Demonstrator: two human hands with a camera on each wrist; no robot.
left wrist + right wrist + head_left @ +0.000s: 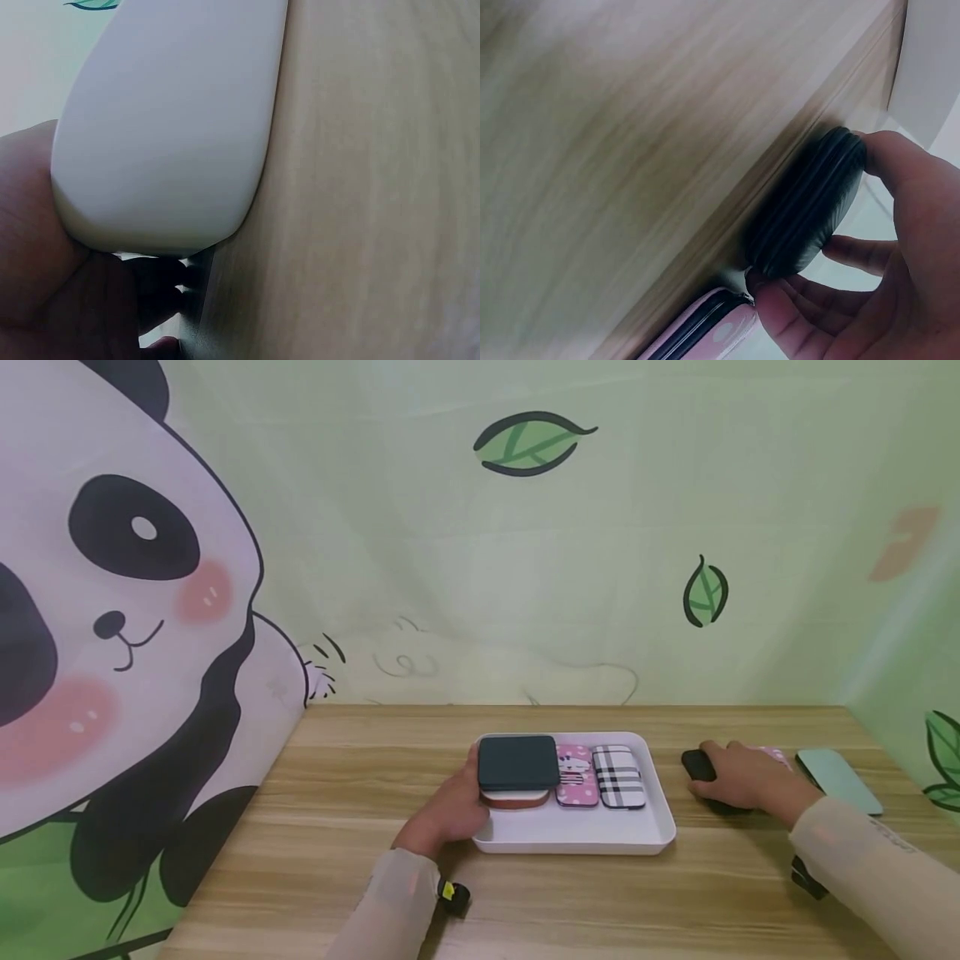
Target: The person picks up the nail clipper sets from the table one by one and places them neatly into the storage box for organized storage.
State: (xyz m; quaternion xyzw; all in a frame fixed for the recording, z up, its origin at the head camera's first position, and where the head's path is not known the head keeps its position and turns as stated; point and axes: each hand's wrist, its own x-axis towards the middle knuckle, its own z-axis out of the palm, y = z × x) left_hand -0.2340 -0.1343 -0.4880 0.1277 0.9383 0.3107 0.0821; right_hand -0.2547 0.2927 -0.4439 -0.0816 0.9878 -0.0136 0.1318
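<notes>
Beneath your left hand (450,806) and right hand (742,777) spreads the desk (570,910), work seemingly part-done: right of the left hand, a white tray (570,835) already carries a dark green case (517,762) atop a brown-edged item (515,802), a plaid case (618,777) and pink case (576,792); beside the right hand, a mint item (840,781) and second pink case (716,330) remain outside. Your left grips the tray's end; your right, palm-down, pinches a black case (817,202).
</notes>
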